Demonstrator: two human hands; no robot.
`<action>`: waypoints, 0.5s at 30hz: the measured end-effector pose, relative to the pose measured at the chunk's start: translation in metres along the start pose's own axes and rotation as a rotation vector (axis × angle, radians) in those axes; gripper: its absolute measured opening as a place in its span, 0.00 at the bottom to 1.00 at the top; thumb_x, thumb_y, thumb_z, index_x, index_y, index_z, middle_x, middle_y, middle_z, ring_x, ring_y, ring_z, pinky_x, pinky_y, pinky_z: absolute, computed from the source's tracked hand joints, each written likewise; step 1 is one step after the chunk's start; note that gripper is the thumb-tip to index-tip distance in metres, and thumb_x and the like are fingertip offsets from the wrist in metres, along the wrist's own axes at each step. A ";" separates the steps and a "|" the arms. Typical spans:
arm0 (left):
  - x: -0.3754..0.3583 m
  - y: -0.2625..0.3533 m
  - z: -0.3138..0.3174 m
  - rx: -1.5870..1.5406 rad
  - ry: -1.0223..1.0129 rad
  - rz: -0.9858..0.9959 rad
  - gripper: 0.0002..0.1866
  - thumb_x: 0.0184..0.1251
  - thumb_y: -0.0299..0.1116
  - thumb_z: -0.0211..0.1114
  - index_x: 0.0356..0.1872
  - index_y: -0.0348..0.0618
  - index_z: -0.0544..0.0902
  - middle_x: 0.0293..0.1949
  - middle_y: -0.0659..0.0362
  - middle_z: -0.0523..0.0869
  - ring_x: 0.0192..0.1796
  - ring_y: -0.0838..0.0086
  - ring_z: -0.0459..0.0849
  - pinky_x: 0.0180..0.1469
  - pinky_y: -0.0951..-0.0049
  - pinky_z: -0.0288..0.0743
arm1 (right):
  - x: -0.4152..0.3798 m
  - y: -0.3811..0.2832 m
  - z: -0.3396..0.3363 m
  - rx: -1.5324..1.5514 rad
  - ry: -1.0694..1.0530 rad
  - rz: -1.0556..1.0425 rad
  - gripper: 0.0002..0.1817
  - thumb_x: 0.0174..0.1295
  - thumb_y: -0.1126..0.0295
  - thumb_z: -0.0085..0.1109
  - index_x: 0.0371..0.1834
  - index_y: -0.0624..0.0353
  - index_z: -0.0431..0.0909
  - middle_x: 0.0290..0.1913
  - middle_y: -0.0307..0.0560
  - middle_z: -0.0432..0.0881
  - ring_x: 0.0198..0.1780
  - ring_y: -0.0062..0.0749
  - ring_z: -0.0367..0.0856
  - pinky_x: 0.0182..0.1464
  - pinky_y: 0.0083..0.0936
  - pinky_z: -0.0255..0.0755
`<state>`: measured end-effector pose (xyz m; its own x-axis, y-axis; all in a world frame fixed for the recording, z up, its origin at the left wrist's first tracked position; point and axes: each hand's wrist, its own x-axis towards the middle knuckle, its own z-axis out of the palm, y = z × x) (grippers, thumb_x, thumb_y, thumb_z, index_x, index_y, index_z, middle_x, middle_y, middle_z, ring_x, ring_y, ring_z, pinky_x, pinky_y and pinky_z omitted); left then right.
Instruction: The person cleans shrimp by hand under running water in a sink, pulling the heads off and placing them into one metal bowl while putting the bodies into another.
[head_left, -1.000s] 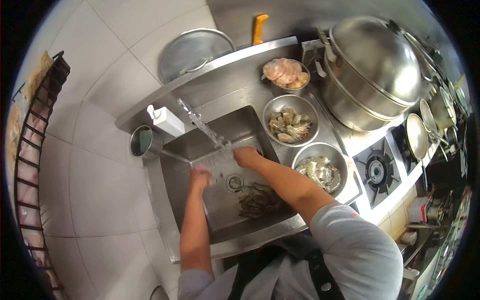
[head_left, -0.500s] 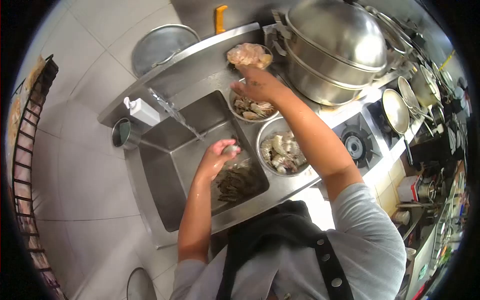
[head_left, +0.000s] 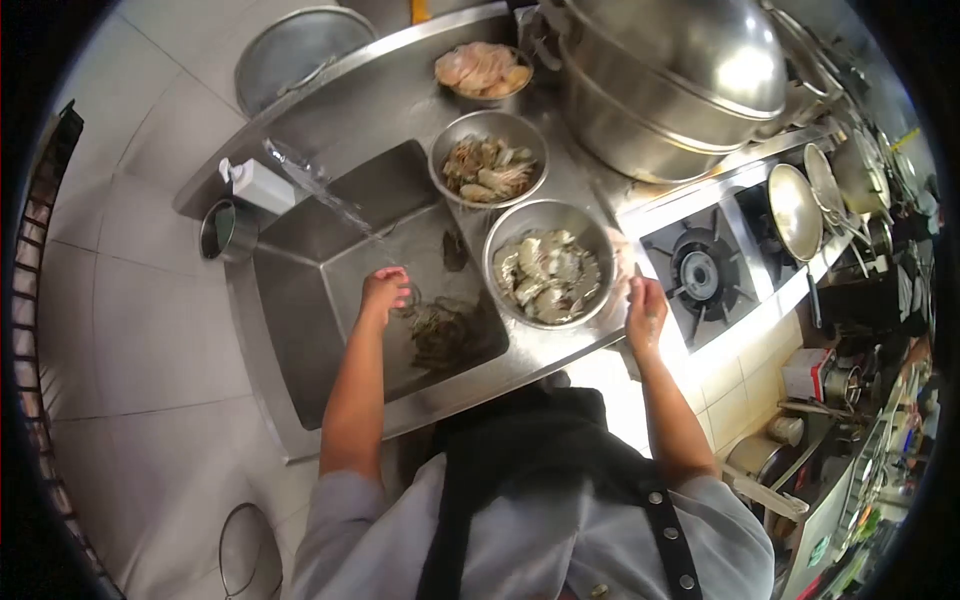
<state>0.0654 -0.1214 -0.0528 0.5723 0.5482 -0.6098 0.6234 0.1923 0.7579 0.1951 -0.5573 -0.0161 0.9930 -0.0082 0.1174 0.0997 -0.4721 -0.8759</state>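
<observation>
My left hand (head_left: pixel 385 293) is over the sink (head_left: pixel 330 350), its fingers curled; what they hold, if anything, is too small to tell. Just beyond its fingertips, a heap of unpeeled shrimp (head_left: pixel 445 335) lies on the sink floor. My right hand (head_left: pixel 647 312) is at the counter's edge, beside a steel bowl of peeled shrimp (head_left: pixel 550 275). Its fingers are closed in a pinch, and I cannot make out what is between them. Behind that bowl stands a second steel bowl with shrimp heads and shells (head_left: pixel 490 172).
Water (head_left: pixel 320 190) streams into the sink. A white bottle (head_left: pixel 262 187) and a metal cup (head_left: pixel 230 230) stand on its left rim. At the back are a bowl of pale meat (head_left: pixel 483 70) and a large steamer pot (head_left: pixel 670 90). A gas burner (head_left: pixel 695 272) is to the right.
My right hand has come back from over the shell bowl to the counter's edge. My left hand has moved slightly left, and the pale shrimp seen in it earlier no longer shows. The view has shifted.
</observation>
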 end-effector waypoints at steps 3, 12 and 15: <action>0.016 -0.028 -0.020 0.100 0.140 -0.115 0.11 0.58 0.29 0.63 0.43 0.43 0.82 0.34 0.60 0.86 0.34 0.74 0.83 0.34 0.72 0.76 | -0.010 0.028 0.011 -0.052 0.021 -0.018 0.18 0.71 0.60 0.45 0.36 0.66 0.75 0.26 0.51 0.76 0.29 0.34 0.74 0.35 0.31 0.68; 0.132 -0.153 0.064 0.600 0.074 0.313 0.06 0.55 0.29 0.65 0.34 0.42 0.86 0.34 0.50 0.87 0.38 0.57 0.85 0.42 0.62 0.77 | -0.027 0.059 0.046 -0.430 0.068 -0.227 0.18 0.73 0.61 0.38 0.37 0.67 0.70 0.26 0.60 0.71 0.27 0.53 0.68 0.30 0.38 0.63; 0.180 -0.145 0.094 0.435 0.234 0.192 0.09 0.55 0.32 0.67 0.35 0.39 0.85 0.35 0.48 0.86 0.40 0.56 0.84 0.43 0.61 0.76 | -0.031 0.087 0.038 -0.426 -0.025 -0.353 0.16 0.68 0.61 0.48 0.44 0.67 0.69 0.30 0.58 0.75 0.28 0.53 0.73 0.30 0.41 0.66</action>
<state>0.1283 -0.1274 -0.2946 0.5947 0.7172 -0.3633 0.7107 -0.2576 0.6547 0.1756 -0.5645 -0.1137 0.9056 0.2340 0.3537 0.3978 -0.7574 -0.5177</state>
